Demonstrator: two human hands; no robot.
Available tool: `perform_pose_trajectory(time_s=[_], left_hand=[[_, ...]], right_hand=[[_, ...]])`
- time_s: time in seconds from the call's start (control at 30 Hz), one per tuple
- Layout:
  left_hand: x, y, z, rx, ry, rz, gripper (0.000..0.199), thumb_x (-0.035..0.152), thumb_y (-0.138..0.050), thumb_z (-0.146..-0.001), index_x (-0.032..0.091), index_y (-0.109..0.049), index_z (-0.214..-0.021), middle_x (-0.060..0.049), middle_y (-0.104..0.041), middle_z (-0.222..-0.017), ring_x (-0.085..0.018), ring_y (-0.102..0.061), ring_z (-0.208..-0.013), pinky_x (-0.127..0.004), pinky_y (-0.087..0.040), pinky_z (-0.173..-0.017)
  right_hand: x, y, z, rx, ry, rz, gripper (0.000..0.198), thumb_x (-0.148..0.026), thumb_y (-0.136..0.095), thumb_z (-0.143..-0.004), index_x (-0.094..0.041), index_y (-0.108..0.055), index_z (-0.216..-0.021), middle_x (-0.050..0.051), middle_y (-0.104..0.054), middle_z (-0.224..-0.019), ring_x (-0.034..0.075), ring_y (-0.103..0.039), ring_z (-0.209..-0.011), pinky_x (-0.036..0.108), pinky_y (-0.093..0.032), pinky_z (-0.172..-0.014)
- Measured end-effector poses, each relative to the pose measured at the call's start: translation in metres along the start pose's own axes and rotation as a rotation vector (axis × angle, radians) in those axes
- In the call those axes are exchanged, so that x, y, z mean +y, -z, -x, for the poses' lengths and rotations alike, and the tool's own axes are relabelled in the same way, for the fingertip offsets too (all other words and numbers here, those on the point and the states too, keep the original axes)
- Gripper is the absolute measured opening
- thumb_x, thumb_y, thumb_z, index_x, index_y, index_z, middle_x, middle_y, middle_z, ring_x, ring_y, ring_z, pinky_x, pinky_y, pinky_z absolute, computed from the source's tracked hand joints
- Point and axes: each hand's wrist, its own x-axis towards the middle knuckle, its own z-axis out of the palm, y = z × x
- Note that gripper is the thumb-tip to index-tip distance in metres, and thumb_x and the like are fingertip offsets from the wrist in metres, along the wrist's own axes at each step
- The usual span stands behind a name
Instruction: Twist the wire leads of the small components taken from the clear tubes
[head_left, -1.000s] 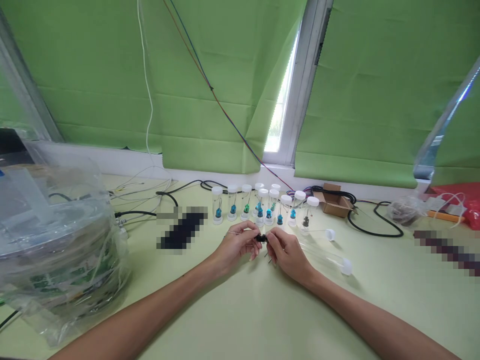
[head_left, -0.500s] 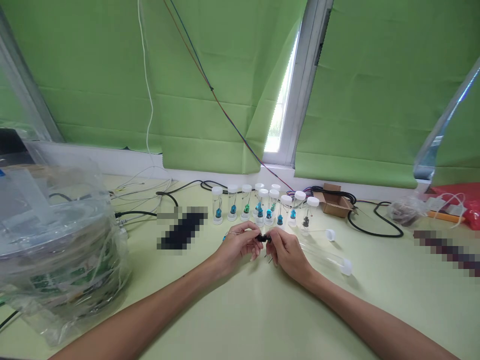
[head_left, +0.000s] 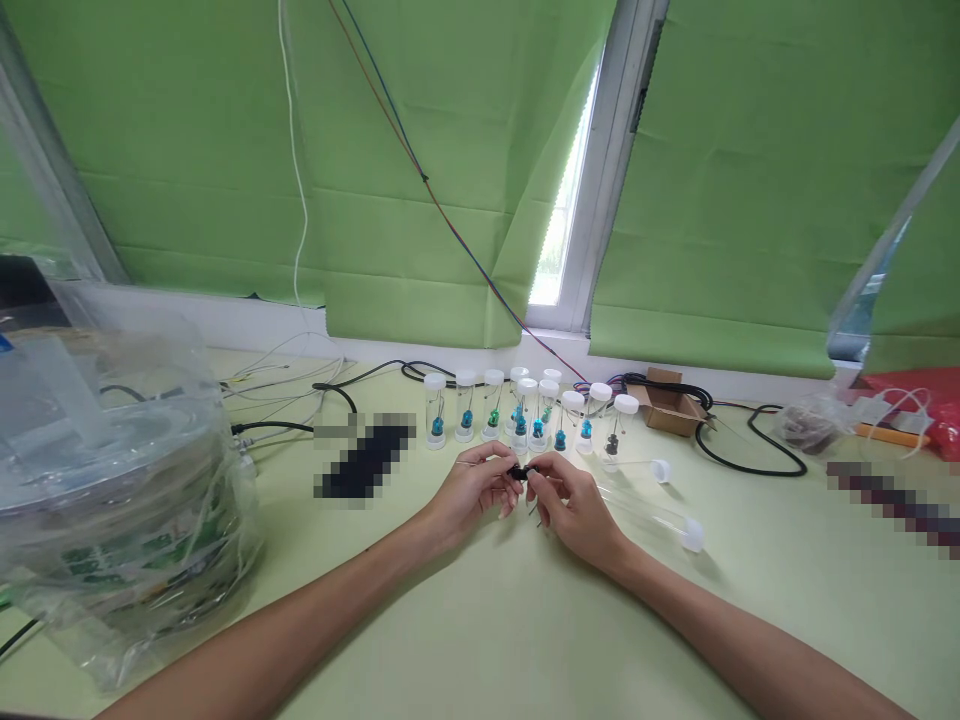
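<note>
Between my two hands is a small black part [head_left: 519, 472] with thin metal pins; its exact kind is too small to tell. My left hand [head_left: 478, 490] pinches its left end, and a thin wire shows above the thumb. At the right end, the fingertips of my right hand [head_left: 568, 495] close on the same part, with short metal pins sticking out below. Just behind my hands stand several clear tubes [head_left: 465, 405] with white caps, each holding a small blue, green or dark piece with thin wires. One clear tube [head_left: 652, 515] lies on its side by my right hand.
A large plastic-wrapped reel [head_left: 127, 500] fills the left of the table. Black cables [head_left: 352, 385] run along the back. An open cardboard box [head_left: 671, 408] stands behind the tubes at right. A clear bag [head_left: 810, 425] and a red bag [head_left: 926, 390] lie far right.
My right-hand fingers have shifted their grip on the black part, which has moved slightly left and up. The tubes have stayed in place.
</note>
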Motion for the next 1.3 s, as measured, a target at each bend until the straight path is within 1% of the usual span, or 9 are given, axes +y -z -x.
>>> perform_pose_trajectory(time_s=[0.1, 0.27, 0.43, 0.63, 0.73, 0.87, 0.93, 1.07, 1.3], left_hand=[[0.0, 0.0, 0.001, -0.007, 0.009, -0.03, 0.016, 0.031, -0.065, -0.081, 0.017, -0.057, -0.08, -0.003, -0.064, -0.062, -0.011, -0.056, -0.05, -0.022, -0.042, -0.048], [0.001, -0.002, 0.002, -0.035, 0.009, -0.066, 0.016, 0.03, -0.064, -0.081, 0.017, -0.055, -0.078, -0.004, -0.064, -0.063, -0.012, -0.057, -0.051, -0.023, -0.042, -0.047], [0.002, -0.004, 0.003, -0.056, 0.022, -0.084, 0.017, 0.031, -0.065, -0.08, 0.017, -0.056, -0.078, -0.004, -0.064, -0.062, -0.013, -0.057, -0.052, -0.022, -0.041, -0.045], [0.004, -0.005, 0.004, -0.063, 0.035, -0.087, 0.017, 0.032, -0.066, -0.079, 0.017, -0.057, -0.078, -0.005, -0.064, -0.061, -0.013, -0.057, -0.051, -0.023, -0.041, -0.046], [0.003, -0.004, 0.002, -0.037, 0.045, -0.032, 0.017, 0.031, -0.067, -0.078, 0.017, -0.057, -0.078, -0.004, -0.064, -0.062, -0.012, -0.056, -0.05, -0.022, -0.041, -0.046], [0.002, -0.001, 0.0, -0.009, 0.028, 0.033, 0.014, 0.028, -0.066, -0.079, 0.016, -0.059, -0.081, -0.004, -0.065, -0.064, -0.011, -0.057, -0.051, -0.021, -0.042, -0.048], [0.002, -0.001, -0.001, 0.0, 0.028, 0.057, 0.013, 0.026, -0.066, -0.079, 0.016, -0.06, -0.081, -0.004, -0.064, -0.065, -0.011, -0.058, -0.053, -0.02, -0.042, -0.048], [0.002, 0.0, -0.001, 0.002, 0.039, 0.069, 0.011, 0.025, -0.066, -0.078, 0.016, -0.06, -0.079, -0.003, -0.063, -0.062, -0.01, -0.057, -0.051, -0.019, -0.04, -0.046], [0.0, 0.001, -0.001, -0.005, 0.023, 0.006, 0.013, 0.028, -0.065, -0.079, 0.016, -0.059, -0.08, -0.004, -0.065, -0.062, -0.01, -0.056, -0.048, -0.021, -0.042, -0.048]], right_hand=[[-0.001, 0.001, 0.0, -0.016, 0.007, 0.02, 0.025, -0.04, -0.041, -0.096, -0.02, -0.053, -0.086, -0.001, -0.058, -0.067, 0.01, -0.048, -0.047, 0.023, -0.04, -0.048], [-0.001, 0.002, 0.0, -0.034, -0.007, 0.07, 0.04, -0.044, -0.035, -0.098, -0.02, -0.048, -0.069, -0.002, -0.055, -0.055, 0.009, -0.045, -0.042, 0.023, -0.036, -0.046], [0.002, 0.002, -0.001, -0.027, -0.008, 0.086, 0.05, -0.048, -0.031, -0.098, -0.02, -0.051, -0.063, -0.003, -0.049, -0.043, 0.011, -0.043, -0.04, 0.024, -0.036, -0.047], [0.007, -0.001, -0.001, 0.011, -0.059, 0.072, 0.058, -0.053, -0.03, -0.097, -0.019, -0.052, -0.056, -0.003, -0.044, -0.038, 0.01, -0.041, -0.036, 0.023, -0.034, -0.043], [0.004, -0.001, -0.001, 0.056, -0.048, 0.068, 0.052, -0.052, -0.031, -0.097, -0.019, -0.051, -0.061, -0.004, -0.045, -0.041, 0.01, -0.041, -0.037, 0.023, -0.035, -0.044], [-0.002, -0.001, -0.001, 0.055, -0.02, 0.017, 0.03, -0.047, -0.039, -0.096, -0.019, -0.052, -0.094, -0.004, -0.052, -0.056, 0.01, -0.045, -0.044, 0.022, -0.038, -0.046], [-0.004, -0.001, 0.0, 0.035, -0.008, -0.006, 0.027, -0.044, -0.043, -0.094, -0.02, -0.048, -0.105, -0.003, -0.055, -0.065, 0.01, -0.048, -0.048, 0.022, -0.039, -0.046], [-0.004, -0.001, 0.001, 0.007, 0.001, -0.021, 0.022, -0.039, -0.048, -0.092, -0.021, -0.047, -0.104, -0.002, -0.055, -0.07, 0.01, -0.05, -0.051, 0.022, -0.04, -0.046], [-0.002, 0.0, 0.0, -0.028, 0.019, 0.002, 0.021, -0.04, -0.043, -0.094, -0.021, -0.049, -0.092, -0.004, -0.054, -0.062, 0.01, -0.047, -0.048, 0.023, -0.039, -0.048]])
